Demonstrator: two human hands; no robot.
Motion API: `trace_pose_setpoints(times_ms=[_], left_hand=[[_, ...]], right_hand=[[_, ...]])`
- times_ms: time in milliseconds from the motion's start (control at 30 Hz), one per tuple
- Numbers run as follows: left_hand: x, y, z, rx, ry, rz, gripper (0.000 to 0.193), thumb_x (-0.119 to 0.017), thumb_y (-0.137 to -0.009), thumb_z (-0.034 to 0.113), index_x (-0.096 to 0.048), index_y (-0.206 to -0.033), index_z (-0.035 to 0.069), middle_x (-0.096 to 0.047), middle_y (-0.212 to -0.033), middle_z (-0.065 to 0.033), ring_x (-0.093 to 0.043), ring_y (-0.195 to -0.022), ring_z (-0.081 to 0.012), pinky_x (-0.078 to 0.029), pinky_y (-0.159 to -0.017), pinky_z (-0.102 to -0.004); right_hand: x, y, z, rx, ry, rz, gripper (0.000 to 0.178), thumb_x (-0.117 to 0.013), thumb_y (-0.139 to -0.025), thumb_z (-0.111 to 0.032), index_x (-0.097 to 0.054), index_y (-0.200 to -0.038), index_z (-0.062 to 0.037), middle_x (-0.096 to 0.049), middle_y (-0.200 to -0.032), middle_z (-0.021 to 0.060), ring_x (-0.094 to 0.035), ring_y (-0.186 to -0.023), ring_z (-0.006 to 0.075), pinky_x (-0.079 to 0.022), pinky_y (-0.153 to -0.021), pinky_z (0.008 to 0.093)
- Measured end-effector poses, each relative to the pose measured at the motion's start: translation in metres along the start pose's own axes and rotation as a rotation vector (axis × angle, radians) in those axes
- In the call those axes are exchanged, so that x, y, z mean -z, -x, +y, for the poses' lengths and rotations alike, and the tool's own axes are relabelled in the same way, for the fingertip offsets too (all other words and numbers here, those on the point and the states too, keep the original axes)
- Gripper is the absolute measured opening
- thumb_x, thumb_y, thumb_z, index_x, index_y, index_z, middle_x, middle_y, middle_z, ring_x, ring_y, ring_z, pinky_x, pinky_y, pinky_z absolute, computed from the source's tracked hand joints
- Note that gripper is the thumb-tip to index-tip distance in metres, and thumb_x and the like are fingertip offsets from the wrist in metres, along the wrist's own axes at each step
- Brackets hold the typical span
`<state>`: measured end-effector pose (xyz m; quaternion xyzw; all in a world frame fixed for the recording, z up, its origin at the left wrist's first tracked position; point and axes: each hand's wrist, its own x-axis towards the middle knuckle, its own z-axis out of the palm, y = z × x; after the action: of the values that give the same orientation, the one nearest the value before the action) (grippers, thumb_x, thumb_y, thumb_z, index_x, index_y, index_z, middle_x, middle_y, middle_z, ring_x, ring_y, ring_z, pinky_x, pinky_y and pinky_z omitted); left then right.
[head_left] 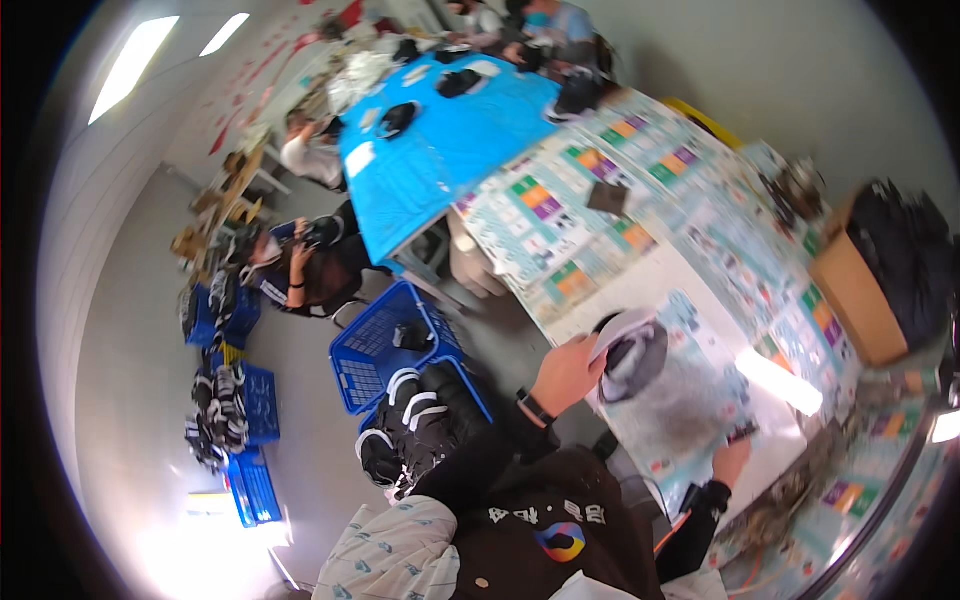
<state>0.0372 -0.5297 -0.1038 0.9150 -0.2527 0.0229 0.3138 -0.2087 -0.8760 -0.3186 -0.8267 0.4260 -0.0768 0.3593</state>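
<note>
My left hand (565,378) is closed on the edge of a grey and white cap-like fabric piece (640,362), holding it up over the near part of the table. Its rounded hollow shows, with a pale band along the rim. Lower on the right, close to the table's front edge, my right hand (732,462) has its fingers curled. A small dark object (742,432) is at those fingertips; its kind is too blurred to make out. Under the held piece, a whitish worn sheet (650,430) covers the tabletop.
A blue basket (345,375) on my left holds black and white pieces (415,410). A cardboard box (855,300) with dark fabric stands right. Beyond is a blue-covered table (450,150) with black pieces; several people sit around it. More blue crates (262,400) line the far left.
</note>
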Motion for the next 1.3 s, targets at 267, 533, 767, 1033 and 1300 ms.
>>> trace_pose_setpoints(times_ms=[267,533,767,1033,1300], left_hand=[[0.121,-0.017,-0.205,0.690,0.176,0.519,0.034,-0.069,-0.101,0.030,-0.071,-0.091,-0.002,-0.068,-0.071,-0.0136,-0.065,-0.063,-0.0217,-0.053,-0.061,-0.0390],[0.211,0.084,-0.314,0.446,0.289,1.244,0.048,-0.063,-0.099,0.006,-0.049,-0.144,-0.003,-0.059,-0.129,-0.0154,-0.061,-0.110,-0.0236,-0.051,-0.096,-0.0348],[-0.029,0.423,-0.474,1.444,0.296,0.241,0.062,-0.070,-0.089,0.030,-0.057,-0.138,-0.007,-0.065,-0.128,-0.0335,-0.063,-0.125,-0.0463,-0.051,-0.106,-0.0496],[-0.110,0.667,-0.537,1.876,0.135,0.071,0.038,-0.064,-0.094,0.034,-0.072,-0.119,0.007,-0.071,-0.124,-0.0202,-0.068,-0.116,-0.0429,-0.055,-0.101,-0.0504],[-0.010,0.540,-0.606,1.114,0.087,0.236,0.048,-0.079,-0.081,0.016,-0.067,-0.127,0.008,-0.068,-0.118,-0.0157,-0.061,-0.120,-0.0398,-0.053,-0.101,-0.0482]], right_hand=[[0.003,-0.023,-0.031,0.135,0.421,-0.098,0.051,-0.071,-0.083,-0.010,-0.060,-0.129,0.0073,-0.064,-0.128,0.0292,-0.056,-0.128,0.0442,-0.041,-0.113,0.0514],[-0.051,0.044,-0.144,0.422,0.367,-0.107,0.037,-0.071,-0.084,-0.016,-0.068,-0.119,-0.0030,-0.067,-0.123,0.0220,-0.058,-0.125,0.0409,-0.043,-0.110,0.0531],[-0.083,0.113,-0.243,0.503,0.640,-0.382,0.036,-0.069,-0.087,-0.015,-0.069,-0.122,-0.0032,-0.064,-0.128,0.0226,-0.057,-0.126,0.0410,-0.043,-0.111,0.0487],[-0.171,0.158,-0.348,0.811,0.819,-0.640,0.032,-0.069,-0.088,-0.012,-0.070,-0.119,-0.0017,-0.066,-0.124,0.0218,-0.060,-0.122,0.0406,-0.045,-0.110,0.0467],[-0.215,0.231,-0.408,0.800,0.848,-0.771,0.028,-0.069,-0.090,-0.008,-0.068,-0.118,-0.0022,-0.065,-0.123,0.0194,-0.059,-0.122,0.0399,-0.045,-0.109,0.0458]])
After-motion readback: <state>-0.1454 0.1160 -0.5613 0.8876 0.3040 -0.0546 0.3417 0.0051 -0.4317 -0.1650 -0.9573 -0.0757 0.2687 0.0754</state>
